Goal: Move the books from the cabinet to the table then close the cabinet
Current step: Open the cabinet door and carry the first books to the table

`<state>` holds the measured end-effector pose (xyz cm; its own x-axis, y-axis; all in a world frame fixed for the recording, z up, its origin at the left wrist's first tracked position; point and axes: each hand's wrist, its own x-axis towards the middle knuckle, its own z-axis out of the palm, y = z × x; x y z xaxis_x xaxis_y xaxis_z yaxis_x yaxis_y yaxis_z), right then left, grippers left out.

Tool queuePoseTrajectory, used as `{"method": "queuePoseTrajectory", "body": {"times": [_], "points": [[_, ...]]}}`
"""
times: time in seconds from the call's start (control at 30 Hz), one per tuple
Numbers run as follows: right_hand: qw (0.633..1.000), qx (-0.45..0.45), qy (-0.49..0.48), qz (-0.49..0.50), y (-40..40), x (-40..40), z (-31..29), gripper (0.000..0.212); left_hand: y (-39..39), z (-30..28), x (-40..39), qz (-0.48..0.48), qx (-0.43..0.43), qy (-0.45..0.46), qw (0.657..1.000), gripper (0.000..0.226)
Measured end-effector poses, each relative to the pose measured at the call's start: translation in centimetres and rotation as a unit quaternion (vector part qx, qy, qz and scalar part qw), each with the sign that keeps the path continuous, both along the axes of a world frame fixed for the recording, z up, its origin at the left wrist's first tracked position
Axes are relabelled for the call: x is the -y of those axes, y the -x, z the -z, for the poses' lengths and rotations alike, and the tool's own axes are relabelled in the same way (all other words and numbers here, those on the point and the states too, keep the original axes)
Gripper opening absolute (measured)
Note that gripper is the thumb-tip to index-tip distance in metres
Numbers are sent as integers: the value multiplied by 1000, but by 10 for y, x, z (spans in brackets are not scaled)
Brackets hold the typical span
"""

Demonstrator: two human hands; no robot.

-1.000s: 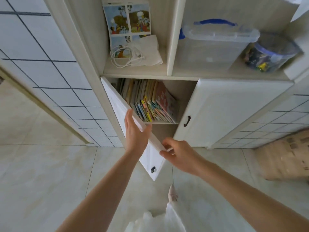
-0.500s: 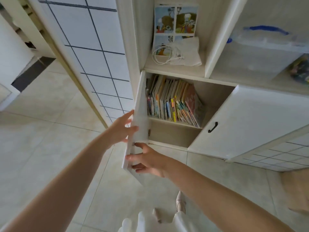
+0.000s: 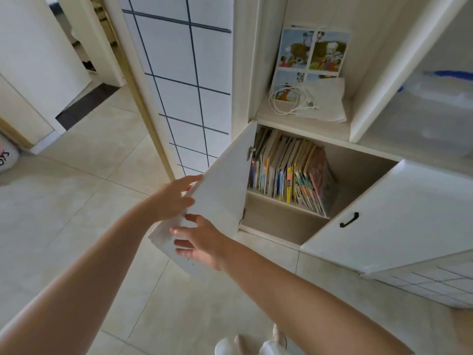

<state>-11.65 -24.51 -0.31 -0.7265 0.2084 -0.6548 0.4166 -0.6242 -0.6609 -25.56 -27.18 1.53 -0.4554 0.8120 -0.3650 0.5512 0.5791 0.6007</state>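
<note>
A row of thin colourful books (image 3: pixel 289 175) stands leaning on the upper shelf of the open cabinet compartment (image 3: pixel 358 170). The white left cabinet door (image 3: pixel 225 185) is swung wide out to the left. My left hand (image 3: pixel 176 198) grips the door's free edge, fingers behind it and thumb on the near side. My right hand (image 3: pixel 202 242) lies with spread, straight fingers against the door's inner face near its lower corner. Neither hand touches the books.
The right cabinet door (image 3: pixel 399 213) with a black handle (image 3: pixel 349 219) is next to the opening. Above are a picture sheet (image 3: pixel 312 49), a white cable (image 3: pixel 289 103) and a clear box with a blue handle (image 3: pixel 445 93). A gridded white panel (image 3: pixel 184 80) stands left; tiled floor below.
The left door has swung from half open to wide open toward the left. Both hands moved left with it, and the view turned left.
</note>
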Motion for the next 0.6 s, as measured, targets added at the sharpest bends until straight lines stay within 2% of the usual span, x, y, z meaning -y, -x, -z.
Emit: {"method": "queuePoseTrajectory", "body": {"times": [0.07, 0.17, 0.27, 0.37, 0.47, 0.6], "points": [[1000, -2, -10, -8, -5, -11, 2, 63, 1, 1, -3, -8, -6, -10, 1000, 58], [999, 11, -35, -8, -20, -31, 7, 58, -3, -1, -12, -18, -62, -31, 997, 41], [997, 40, -64, 7, -46, -60, 11, 48, -17, -6, -28, -39, -133, -140, 980, 29], [991, 83, -98, 43, -81, -95, 11, 35, -35, -9, -48, -31, -164, -216, 962, 30], [987, 91, -98, 88, -120, -134, 11, 23, -58, -11, -72, -1, -164, -220, 962, 30], [979, 112, -135, 101, -161, -181, 9, 23, -89, -2, -104, 32, -127, -188, 973, 30]]}}
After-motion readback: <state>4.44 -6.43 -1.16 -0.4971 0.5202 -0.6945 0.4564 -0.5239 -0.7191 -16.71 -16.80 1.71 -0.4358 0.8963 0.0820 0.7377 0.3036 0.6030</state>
